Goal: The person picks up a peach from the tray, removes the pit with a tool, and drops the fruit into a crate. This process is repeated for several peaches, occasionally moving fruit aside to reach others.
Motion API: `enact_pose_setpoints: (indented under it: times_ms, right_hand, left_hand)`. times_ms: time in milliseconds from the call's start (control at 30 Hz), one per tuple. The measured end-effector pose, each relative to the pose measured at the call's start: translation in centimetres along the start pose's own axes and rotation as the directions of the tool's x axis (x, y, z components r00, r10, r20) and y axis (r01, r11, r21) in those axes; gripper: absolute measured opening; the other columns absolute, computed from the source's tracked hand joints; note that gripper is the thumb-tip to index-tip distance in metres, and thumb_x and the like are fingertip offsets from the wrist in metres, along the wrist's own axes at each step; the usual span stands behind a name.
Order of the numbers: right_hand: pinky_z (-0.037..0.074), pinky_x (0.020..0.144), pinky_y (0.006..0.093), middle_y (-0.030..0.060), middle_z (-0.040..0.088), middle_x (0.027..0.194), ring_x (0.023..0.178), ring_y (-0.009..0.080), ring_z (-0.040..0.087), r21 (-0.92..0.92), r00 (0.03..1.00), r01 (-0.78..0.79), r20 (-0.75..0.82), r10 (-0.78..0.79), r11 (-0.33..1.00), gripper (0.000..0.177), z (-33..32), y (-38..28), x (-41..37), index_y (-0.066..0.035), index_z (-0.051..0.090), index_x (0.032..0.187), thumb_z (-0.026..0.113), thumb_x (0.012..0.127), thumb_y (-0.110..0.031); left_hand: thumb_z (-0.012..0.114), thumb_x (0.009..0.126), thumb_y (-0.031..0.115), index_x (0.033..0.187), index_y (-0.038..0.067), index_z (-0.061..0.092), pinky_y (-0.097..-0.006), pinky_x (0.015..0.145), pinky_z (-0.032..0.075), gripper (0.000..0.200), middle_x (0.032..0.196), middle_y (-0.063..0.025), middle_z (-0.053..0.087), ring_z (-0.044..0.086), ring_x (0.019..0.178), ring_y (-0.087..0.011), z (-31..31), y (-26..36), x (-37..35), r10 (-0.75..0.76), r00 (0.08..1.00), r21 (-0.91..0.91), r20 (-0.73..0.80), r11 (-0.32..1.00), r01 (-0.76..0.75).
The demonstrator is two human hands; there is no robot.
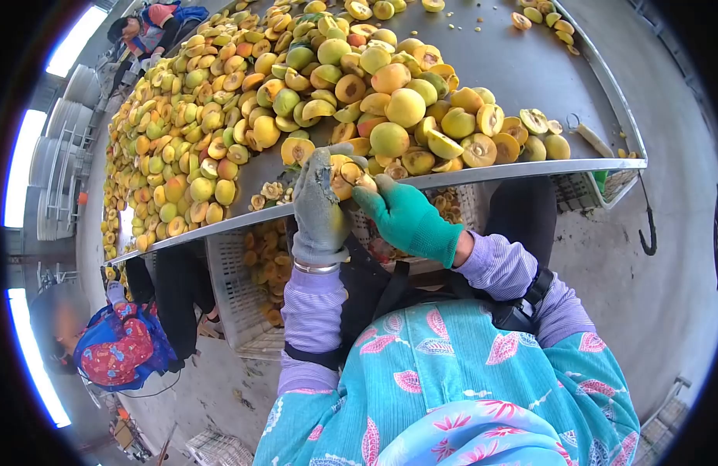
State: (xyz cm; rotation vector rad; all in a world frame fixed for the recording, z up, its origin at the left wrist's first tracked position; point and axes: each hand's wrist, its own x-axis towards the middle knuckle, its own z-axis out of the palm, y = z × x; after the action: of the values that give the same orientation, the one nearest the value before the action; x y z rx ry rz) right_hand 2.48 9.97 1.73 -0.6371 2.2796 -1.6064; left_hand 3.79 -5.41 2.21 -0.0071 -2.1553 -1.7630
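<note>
My left hand (pixel 320 198), in a grey glove, is closed around a cut yellow fruit half (pixel 344 175) at the table's front edge. From the right, my right hand (pixel 409 217), in a green glove, reaches the same fruit, its thumb and forefinger pinched at the fruit's cut face. Whether those fingertips hold a small tool or a pit is hidden. Just beyond both hands lies a large heap of halved and whole yellow-green fruit (pixel 405 107). A few pits (pixel 271 191) lie by the rim, left of my left hand.
The metal table (pixel 522 169) has a raised rim. Below it stand a white crate (pixel 239 291) of fruit halves and another crate (pixel 600 190) at right. A hooked tool (pixel 594 140) lies near the right corner. Co-workers sit at lower left (pixel 126 349) and upper left (pixel 161 27).
</note>
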Motion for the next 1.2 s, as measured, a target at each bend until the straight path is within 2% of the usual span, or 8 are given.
enact_pose_setpoints:
  times_ms: [133, 433, 567, 833, 933, 1000, 1067, 1200]
  right_hand:
    - [0.048, 0.065, 0.0487, 0.0249, 0.064, 0.078, 0.078, 0.0442, 0.065, -0.066, 0.999, -0.008, -0.042, 0.005, 0.998, 0.04, 0.8, 0.0, -0.3, 0.001, 0.058, 0.098, 0.052, 0.101, -0.038]
    - [0.051, 0.067, 0.047, 0.0268, 0.064, 0.077, 0.074, 0.042, 0.066, 0.192, 0.994, -0.004, -0.105, 0.025, 0.981, 0.042, 3.0, 1.4, -0.7, 0.005, 0.056, 0.107, 0.047, 0.102, -0.036]
    - [0.044, 0.049, 0.0311, 0.0064, 0.058, 0.065, 0.053, 0.0154, 0.054, 0.564, 0.974, -0.175, -0.022, 0.227, 0.807, 0.046, 3.5, -0.2, -1.6, 0.002, 0.059, 0.095, 0.041, 0.105, -0.039]
    - [0.038, 0.037, 0.0278, 0.0023, 0.054, 0.06, 0.042, 0.0121, 0.048, 0.631, 0.915, -0.37, 0.122, 0.384, 0.682, 0.051, 2.5, -1.2, -2.0, -0.003, 0.059, 0.089, 0.039, 0.105, -0.047]
    - [0.036, 0.036, 0.0273, -0.0001, 0.05, 0.058, 0.039, 0.0119, 0.044, 0.71, 0.857, -0.49, 0.284, 0.431, 0.506, 0.052, 3.0, -1.3, -2.1, -0.009, 0.057, 0.088, 0.039, 0.103, -0.054]
    - [0.035, 0.037, 0.0277, -0.0016, 0.046, 0.057, 0.041, 0.0109, 0.043, 0.806, 0.842, -0.54, 0.515, 0.161, 0.244, 0.05, 1.8, 0.0, -1.5, -0.013, 0.054, 0.088, 0.038, 0.101, -0.059]
    - [0.034, 0.041, 0.0274, -0.0058, 0.041, 0.057, 0.041, 0.0094, 0.038, 0.802, 0.801, -0.596, 0.597, 0.026, -0.038, 0.047, 0.9, -1.4, -1.6, -0.018, 0.05, 0.085, 0.04, 0.1, -0.062]
    - [0.033, 0.043, 0.028, -0.0082, 0.044, 0.056, 0.04, 0.0081, 0.039, 0.614, 0.698, -0.716, 0.635, -0.331, -0.333, 0.049, 1.5, 0.3, -1.6, -0.016, 0.056, 0.089, 0.034, 0.104, -0.057]
  left_hand:
    - [0.046, 0.106, 0.032, 0.107, -0.001, 0.066, -0.0261, 0.072, 0.053, 0.039, 0.089, -0.0078, 0.07, 0.065, 0.077, -0.0133, 1.2, 1.5, -0.1, -0.33, 0.943, -0.483, -0.036, 0.832, 0.273]
    - [0.047, 0.102, 0.022, 0.099, -0.002, 0.067, -0.0297, 0.072, 0.054, 0.031, 0.089, -0.0096, 0.069, 0.065, 0.077, -0.0158, 2.5, -0.1, -0.1, -0.176, 0.97, -0.221, -0.165, 0.965, 0.138]
    - [0.048, 0.099, 0.019, 0.097, -0.001, 0.067, -0.029, 0.071, 0.053, 0.027, 0.087, -0.0076, 0.069, 0.064, 0.076, -0.0143, 1.7, -0.5, 0.5, 0.031, 0.999, 0.151, -0.006, 0.988, -0.03]
    - [0.048, 0.097, 0.024, 0.082, -0.001, 0.072, -0.0284, 0.071, 0.05, 0.038, 0.078, -0.0085, 0.069, 0.062, 0.072, -0.0153, 1.3, 1.6, 2.8, -0.182, 0.946, 0.152, 0.267, 0.978, 0.145]
    - [0.046, 0.098, 0.024, 0.086, -0.001, 0.071, -0.0273, 0.069, 0.05, 0.037, 0.078, -0.0073, 0.067, 0.061, 0.072, -0.0148, 1.6, 0.9, 2.3, -0.109, 0.967, 0.092, 0.231, 0.992, 0.089]
    - [0.044, 0.102, 0.026, 0.09, 0.0, 0.068, -0.0268, 0.068, 0.051, 0.038, 0.08, -0.006, 0.066, 0.06, 0.07, -0.0141, 1.4, -0.3, 2.6, -0.327, 0.913, -0.041, 0.243, 0.937, 0.346]
    - [0.046, 0.101, 0.028, 0.094, 0.0, 0.068, -0.0277, 0.071, 0.051, 0.036, 0.08, -0.0065, 0.066, 0.062, 0.074, -0.0156, 1.5, 0.5, 1.8, -0.201, 0.949, -0.12, 0.244, 0.964, 0.235]
    - [0.045, 0.104, 0.036, 0.107, 0.0, 0.062, -0.0315, 0.072, 0.054, 0.04, 0.09, -0.0113, 0.065, 0.063, 0.079, -0.0199, 1.6, -1.5, -0.4, -0.254, 0.938, -0.704, 0.237, 0.621, 0.346]
